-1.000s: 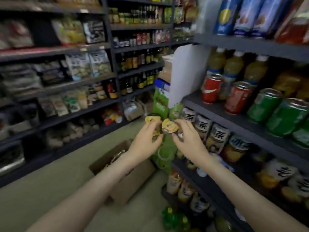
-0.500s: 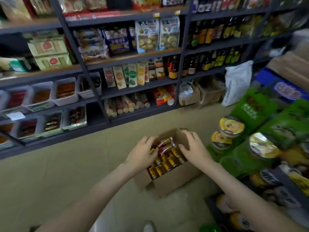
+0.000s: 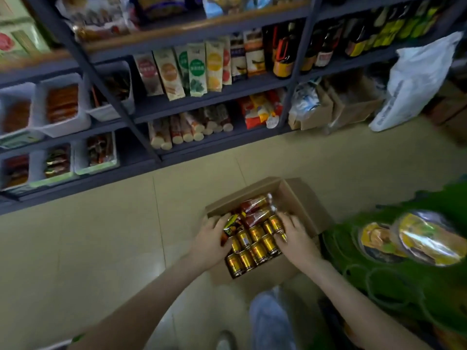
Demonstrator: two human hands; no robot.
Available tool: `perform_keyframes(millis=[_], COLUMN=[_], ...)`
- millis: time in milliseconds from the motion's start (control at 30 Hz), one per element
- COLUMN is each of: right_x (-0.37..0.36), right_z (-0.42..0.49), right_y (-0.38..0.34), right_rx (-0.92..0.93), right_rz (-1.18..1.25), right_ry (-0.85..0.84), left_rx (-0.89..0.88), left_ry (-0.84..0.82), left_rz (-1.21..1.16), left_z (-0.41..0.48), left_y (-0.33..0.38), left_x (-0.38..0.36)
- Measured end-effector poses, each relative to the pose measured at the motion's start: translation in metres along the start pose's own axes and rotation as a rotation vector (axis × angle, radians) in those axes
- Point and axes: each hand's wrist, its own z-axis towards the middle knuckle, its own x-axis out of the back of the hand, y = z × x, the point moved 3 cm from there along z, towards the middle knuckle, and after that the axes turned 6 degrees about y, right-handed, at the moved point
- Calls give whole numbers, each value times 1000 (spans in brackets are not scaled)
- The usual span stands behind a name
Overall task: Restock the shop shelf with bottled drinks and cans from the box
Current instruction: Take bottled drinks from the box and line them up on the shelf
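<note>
Head view: open brown cardboard box (image 3: 300,198) on beige floor tiles, packed with shiny gold cans (image 3: 255,246). Left hand (image 3: 211,239) curled around a dark can (image 3: 231,224) at box's left edge; right hand (image 3: 294,237) spread, fingertips on cans. Closer in than 0.5 s ago.

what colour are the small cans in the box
Gold, seen in the head view: cans in the box.

Open brown cardboard box (image 3: 300,198) on the tiled floor, flaps raised. Inside, upright gold-topped cans (image 3: 255,246) packed in rows at the near end; red-labelled bottles (image 3: 255,210) lying on their sides at the far end.
</note>
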Motion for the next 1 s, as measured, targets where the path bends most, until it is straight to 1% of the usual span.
perform_keyframes(millis=[100, 167, 267, 367, 433, 500, 600, 700, 800, 900, 933, 1000], right_x=[-33, -62, -121, -190, -239, -288, -350, -392, -412, -416, -416, -412], right_z=[50, 84, 134, 185, 224, 264, 319, 360, 380, 390, 391, 387], right_y=[34, 60, 107, 157, 186, 211, 241, 263, 282, 289, 289, 289], right_rx=[-31, -46, -47, -40, 3, 51, 67, 135, 247, 389, 422, 448], right_rz=[-68, -112, -159, -243, -288, -318, -407, -557, -682, -705, -694, -670], right_ry=[-92, -136, -193, -242, -251, -235, -230, -239, -218, -105, -66, -48], left_rx=[75, 113, 184, 217, 203, 136, 32, 4, 67, 51, 28, -10], left_ry=[-49, -82, -132, -195, -209, -251, -339, -286, -200, -146, -138, -118], left_rz=[52, 53, 52, 61, 94, 170, 260, 310, 284, 219, 193, 146], left_z=[43, 81, 142, 197, 233, 263, 295, 322, 330, 326, 325, 325], left_y=[-25, -45, -84, -121, -149, -175, -208, -232, -244, -241, -238, -230], left_x=[-34, -70, -140, -217, -269, -317, -374, -410, -432, -440, -439, -435])
